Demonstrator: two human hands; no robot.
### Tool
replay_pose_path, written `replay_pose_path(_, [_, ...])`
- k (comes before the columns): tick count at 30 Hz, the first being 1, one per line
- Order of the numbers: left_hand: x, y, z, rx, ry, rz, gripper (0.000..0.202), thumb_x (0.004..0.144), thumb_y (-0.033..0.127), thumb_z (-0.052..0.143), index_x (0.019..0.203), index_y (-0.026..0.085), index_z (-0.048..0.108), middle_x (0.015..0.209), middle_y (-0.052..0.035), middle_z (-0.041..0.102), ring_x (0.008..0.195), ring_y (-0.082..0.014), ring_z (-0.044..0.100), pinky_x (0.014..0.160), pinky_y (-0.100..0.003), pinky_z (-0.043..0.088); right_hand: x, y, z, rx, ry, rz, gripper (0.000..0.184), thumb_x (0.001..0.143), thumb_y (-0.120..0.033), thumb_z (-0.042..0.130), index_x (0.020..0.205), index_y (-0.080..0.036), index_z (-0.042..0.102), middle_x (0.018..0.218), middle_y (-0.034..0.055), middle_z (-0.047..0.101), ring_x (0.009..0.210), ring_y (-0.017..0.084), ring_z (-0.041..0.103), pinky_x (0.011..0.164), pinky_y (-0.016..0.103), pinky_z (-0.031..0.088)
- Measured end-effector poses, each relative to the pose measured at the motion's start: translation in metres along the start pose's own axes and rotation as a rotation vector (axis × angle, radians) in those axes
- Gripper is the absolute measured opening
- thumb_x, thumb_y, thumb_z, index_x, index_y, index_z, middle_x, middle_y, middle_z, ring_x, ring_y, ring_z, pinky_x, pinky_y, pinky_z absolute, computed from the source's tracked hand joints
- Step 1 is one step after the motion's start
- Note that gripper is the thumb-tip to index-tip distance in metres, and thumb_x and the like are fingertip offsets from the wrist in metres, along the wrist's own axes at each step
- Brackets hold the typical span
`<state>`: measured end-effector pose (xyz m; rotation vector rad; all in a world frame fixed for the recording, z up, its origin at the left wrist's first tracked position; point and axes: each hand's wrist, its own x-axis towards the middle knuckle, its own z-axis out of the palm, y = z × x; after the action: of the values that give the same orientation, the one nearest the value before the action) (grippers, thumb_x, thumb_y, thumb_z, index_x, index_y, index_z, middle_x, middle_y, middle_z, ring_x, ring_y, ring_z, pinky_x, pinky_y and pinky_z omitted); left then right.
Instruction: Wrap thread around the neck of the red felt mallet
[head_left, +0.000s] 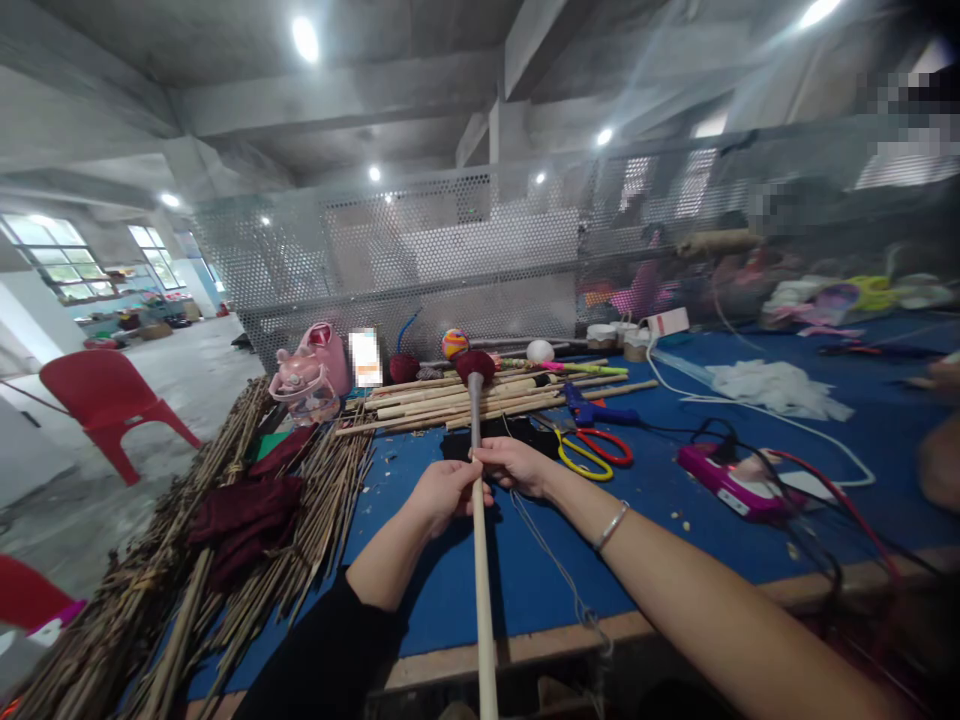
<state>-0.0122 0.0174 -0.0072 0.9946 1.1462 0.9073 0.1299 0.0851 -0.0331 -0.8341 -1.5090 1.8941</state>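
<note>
A long pale wooden stick [484, 590] runs from the table's front edge away from me, with a grey wrapped neck [475, 410] and a dark red round head [476, 366] at its far end. My left hand [444, 492] is closed around the stick just below the grey part. Just above it, the fingers of my right hand [517, 464] pinch the lower end of the grey wrapping. Thin grey thread [559, 570] trails from under the right hand to the table's front edge. A black cloth [536, 435] lies behind the right hand.
Bare wooden sticks [427, 400] lie behind my hands. Scissors [585, 455] and a blue glue gun [592, 408] are to the right, near a purple power strip [739, 485] with cables. Twig bundles [247, 530] and maroon cloth [244, 520] fill the left. Someone's arm shows far right.
</note>
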Motion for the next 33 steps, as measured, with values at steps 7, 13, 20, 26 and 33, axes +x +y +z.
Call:
replay_pose_path(7, [0.0017,-0.0032,-0.0027,0.235,0.125,0.015,0.038,0.061,0.046,0.069,0.059,0.015,0.047,0.047,0.0018,0.051,0.039,-0.0075,0.047,0.041,-0.02,0.041,0.003,0.0006,0.0047,-0.096,0.042,-0.025,0.032,0.067,-0.043,0.065,0.068,-0.015,0.048,0.043,-0.0091,0.039,0.031,0.002,0.022,0.031,0.019,0.013])
replay_pose_path(13, [-0.0016,0.0009,-0.0012,0.074,-0.007,0.0,0.034,0.066,0.044,0.065,0.063,0.013,0.052,0.058,-0.0036,0.059,0.046,-0.0082,0.054,0.045,-0.018,0.042,0.0021,0.0006,0.0001,0.021,-0.008,0.008,0.033,0.068,-0.042,0.065,0.071,-0.016,0.045,0.044,-0.0104,0.036,0.034,0.001,0.017,0.033,0.018,0.007])
replay_pose_path(20, [-0.0011,-0.0014,-0.0031,0.305,0.093,0.016,0.033,0.064,0.044,0.066,0.062,0.014,0.051,0.05,0.0006,0.054,0.04,-0.0074,0.048,0.039,-0.017,0.036,0.0006,-0.001,0.0072,-0.086,0.024,-0.029,0.03,0.068,-0.041,0.064,0.069,-0.015,0.048,0.041,-0.0091,0.039,0.031,0.002,0.021,0.032,0.019,0.01])
replay_pose_path(26, [0.0006,-0.0003,-0.0061,0.184,0.038,0.078,0.034,0.064,0.042,0.068,0.061,0.014,0.05,0.049,0.001,0.053,0.046,-0.0103,0.055,0.045,-0.02,0.042,-0.0003,-0.0027,0.0038,-0.029,-0.012,-0.034,0.03,0.067,-0.039,0.065,0.073,-0.016,0.047,0.043,-0.0108,0.034,0.033,0.002,0.017,0.032,0.018,0.009])
replay_pose_path(33, [-0.0013,0.0044,-0.0033,0.044,-0.012,-0.028,0.015,0.077,0.026,0.052,0.075,0.011,0.055,0.064,-0.0063,0.062,0.05,-0.0114,0.059,0.048,-0.021,0.044,-0.0024,-0.006,0.0043,-0.003,-0.042,-0.011,0.028,0.066,-0.036,0.066,0.072,-0.014,0.048,0.056,-0.0067,0.048,0.034,0.0,0.021,0.032,0.017,0.008])
